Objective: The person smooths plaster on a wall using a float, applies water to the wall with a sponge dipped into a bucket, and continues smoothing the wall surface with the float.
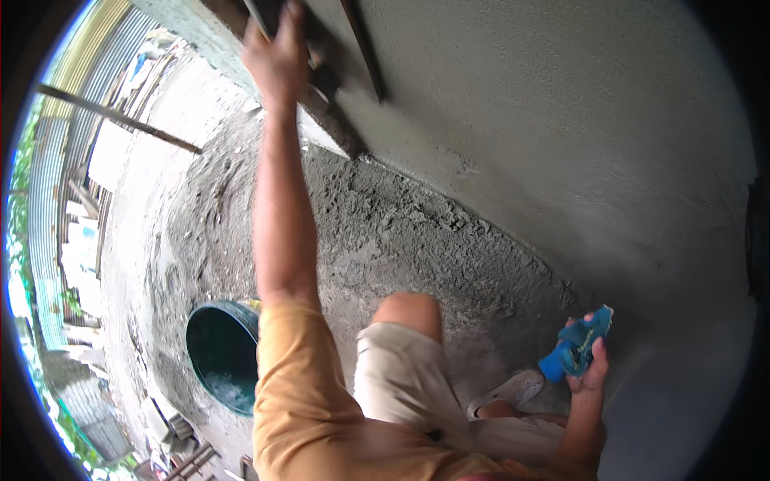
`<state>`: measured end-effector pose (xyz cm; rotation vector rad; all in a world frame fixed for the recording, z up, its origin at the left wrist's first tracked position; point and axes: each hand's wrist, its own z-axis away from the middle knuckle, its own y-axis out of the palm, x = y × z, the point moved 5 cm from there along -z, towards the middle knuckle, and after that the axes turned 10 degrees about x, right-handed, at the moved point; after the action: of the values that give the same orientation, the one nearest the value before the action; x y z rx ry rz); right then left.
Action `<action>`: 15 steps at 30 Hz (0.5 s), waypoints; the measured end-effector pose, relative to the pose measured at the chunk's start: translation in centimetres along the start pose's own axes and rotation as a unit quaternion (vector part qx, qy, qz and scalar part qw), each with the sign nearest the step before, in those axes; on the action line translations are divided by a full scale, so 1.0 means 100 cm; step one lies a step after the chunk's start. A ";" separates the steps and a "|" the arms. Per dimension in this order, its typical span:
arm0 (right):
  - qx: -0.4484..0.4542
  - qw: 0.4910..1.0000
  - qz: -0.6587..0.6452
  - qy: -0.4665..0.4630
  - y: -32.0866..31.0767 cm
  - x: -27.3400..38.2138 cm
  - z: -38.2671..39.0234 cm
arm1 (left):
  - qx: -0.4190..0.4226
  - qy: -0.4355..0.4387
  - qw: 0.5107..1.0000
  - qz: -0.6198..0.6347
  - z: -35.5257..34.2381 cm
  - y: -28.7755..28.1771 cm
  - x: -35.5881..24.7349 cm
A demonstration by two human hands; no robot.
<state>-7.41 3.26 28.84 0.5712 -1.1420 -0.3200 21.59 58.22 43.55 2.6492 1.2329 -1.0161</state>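
Note:
My left arm stretches far forward, and my left hand point(277, 64) is curled at the edge of a grey plastered wall point(513, 104). Its fingers close around something dark and flat with a thin pale edge, blurred and partly cut off by the top of the picture. Low on the right, my right hand point(592, 370) grips a ragged blue piece point(584, 341) with a pale torn rim and a brighter blue rounded part. I cannot make out exactly what it is. It is held a little away from the wall's smooth surface.
A dark green bucket point(220, 357) with some water stands left of my knee. Rough wet mortar point(417, 216) lies along the wall's foot. A dark strip point(365, 52) leans on the wall. A pole point(120, 119) and corrugated sheets point(54, 184) are at the left.

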 end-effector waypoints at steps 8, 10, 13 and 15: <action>-0.042 0.997 -0.039 -0.044 0.030 -0.044 0.047 | 0.062 -0.241 0.953 0.172 0.171 0.041 0.159; -0.057 0.996 -0.040 -0.055 0.036 -0.044 0.040 | 0.073 -0.181 0.967 0.166 0.105 0.039 0.084; -0.101 0.985 0.132 0.042 0.050 -0.054 -0.008 | 0.031 0.016 0.995 0.091 -0.016 -0.011 -0.008; -0.030 0.946 0.302 0.117 0.096 -0.054 -0.062 | 0.097 -0.025 0.994 0.045 -0.080 -0.032 -0.057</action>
<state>-4.24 15.49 28.45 0.1758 -1.0173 0.2377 21.01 59.07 53.81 2.7717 1.0443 -1.2383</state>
